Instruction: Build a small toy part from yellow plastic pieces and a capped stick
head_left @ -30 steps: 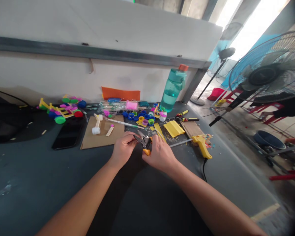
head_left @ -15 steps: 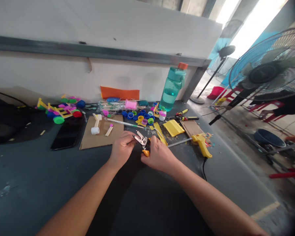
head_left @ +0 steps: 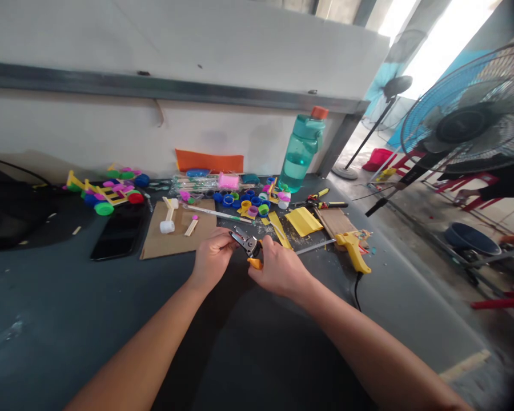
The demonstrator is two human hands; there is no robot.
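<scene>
Grasping the pliers [head_left: 250,245] by their handles, the right hand [head_left: 281,267] has its fingers clenched. The left hand [head_left: 214,257] is pinched at the tool's jaws; whether it holds a piece cannot be told. The pliers are above the dark bench [head_left: 124,308], near a cardboard sheet [head_left: 171,244]. Bottle caps [head_left: 228,201] lie beyond; rightward, a yellow glue gun [head_left: 352,251].

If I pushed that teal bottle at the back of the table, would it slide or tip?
Pushed near its orange cap, the bottle would probably tip, being tall and narrow. Pushed low, it may slide, weighted by the liquid in its lower half. Its smooth-looking sides might feel slippery.
</scene>
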